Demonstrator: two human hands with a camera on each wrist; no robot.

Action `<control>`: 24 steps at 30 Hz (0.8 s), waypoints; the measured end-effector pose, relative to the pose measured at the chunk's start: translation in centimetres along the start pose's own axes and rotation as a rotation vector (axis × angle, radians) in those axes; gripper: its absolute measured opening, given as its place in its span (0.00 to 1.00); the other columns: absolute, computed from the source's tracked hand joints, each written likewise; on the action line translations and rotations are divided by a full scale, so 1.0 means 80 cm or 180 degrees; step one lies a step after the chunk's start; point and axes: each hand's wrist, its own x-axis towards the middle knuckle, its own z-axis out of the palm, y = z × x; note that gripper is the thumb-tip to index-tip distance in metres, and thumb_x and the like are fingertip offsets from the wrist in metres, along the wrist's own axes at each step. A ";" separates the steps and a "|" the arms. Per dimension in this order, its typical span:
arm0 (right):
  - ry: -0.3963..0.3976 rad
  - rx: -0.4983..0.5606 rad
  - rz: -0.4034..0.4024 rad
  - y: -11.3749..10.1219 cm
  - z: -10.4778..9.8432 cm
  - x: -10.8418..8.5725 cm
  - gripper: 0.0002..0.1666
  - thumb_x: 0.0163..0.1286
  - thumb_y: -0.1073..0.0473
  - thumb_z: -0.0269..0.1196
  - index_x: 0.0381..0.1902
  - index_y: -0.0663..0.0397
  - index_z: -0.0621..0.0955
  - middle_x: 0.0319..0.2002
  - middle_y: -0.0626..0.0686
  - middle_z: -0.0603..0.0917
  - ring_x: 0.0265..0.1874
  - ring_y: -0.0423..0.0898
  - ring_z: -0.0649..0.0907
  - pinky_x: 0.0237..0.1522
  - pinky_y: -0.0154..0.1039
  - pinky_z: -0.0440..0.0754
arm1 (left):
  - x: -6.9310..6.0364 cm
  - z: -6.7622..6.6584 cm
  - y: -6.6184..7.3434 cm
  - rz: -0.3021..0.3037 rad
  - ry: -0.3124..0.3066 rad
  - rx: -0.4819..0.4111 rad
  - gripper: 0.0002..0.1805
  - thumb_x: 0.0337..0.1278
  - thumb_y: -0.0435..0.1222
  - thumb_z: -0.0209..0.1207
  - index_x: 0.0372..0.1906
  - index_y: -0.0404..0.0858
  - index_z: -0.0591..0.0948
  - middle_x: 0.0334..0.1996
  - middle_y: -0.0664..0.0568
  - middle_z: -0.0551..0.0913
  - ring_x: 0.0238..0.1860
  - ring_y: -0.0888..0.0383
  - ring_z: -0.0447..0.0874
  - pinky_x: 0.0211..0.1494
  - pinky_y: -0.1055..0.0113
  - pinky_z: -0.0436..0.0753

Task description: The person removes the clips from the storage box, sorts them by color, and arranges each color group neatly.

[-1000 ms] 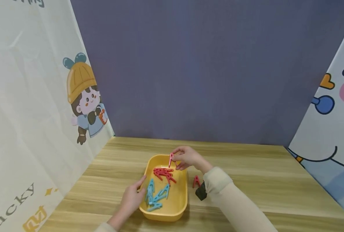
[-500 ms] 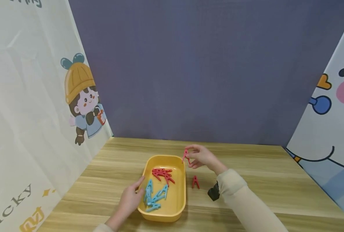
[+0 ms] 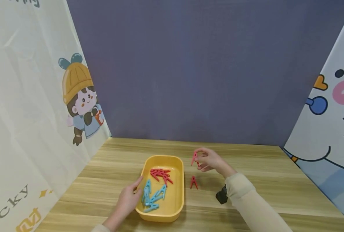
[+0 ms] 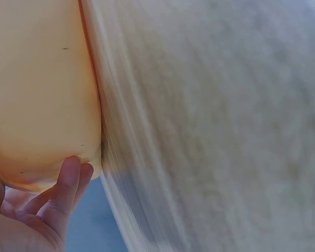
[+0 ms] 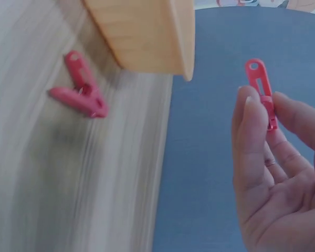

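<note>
A yellow plastic basin (image 3: 180,187) stands on the table, holding several red clothespins (image 3: 161,174) and several light blue clothespins (image 3: 152,196). At its left side my left hand (image 3: 128,198) holds the wall, and in the left wrist view its fingertips (image 4: 69,170) press on the outer face. To the basin's right, just above the table, my right hand (image 3: 211,160) pinches a red clothespin (image 5: 261,86) between thumb and fingers. Another red clothespin (image 3: 193,182) lies on the table between the basin and the right forearm.
A small black object (image 3: 222,195) shows beside the right sleeve cuff. The wooden table (image 3: 261,180) runs back to a dark blue-grey wall panel (image 3: 189,71). Printed white sheets (image 3: 29,96) hang at both sides.
My right hand has moved right, from over the basin to beyond its right rim, carrying the pinched red clothespin. The left hand stays on the basin. The view has shifted slightly.
</note>
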 end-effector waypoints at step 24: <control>-0.0023 0.0001 0.0079 0.054 -0.019 -0.009 0.30 0.65 0.62 0.58 0.62 0.67 0.65 0.38 0.66 0.78 0.21 0.47 0.82 0.25 0.43 0.82 | 0.001 0.003 -0.001 -0.0037 0.0016 0.0054 0.24 0.54 0.29 0.53 0.60 0.37 0.73 0.49 0.30 0.75 0.48 0.39 0.75 0.37 0.60 0.81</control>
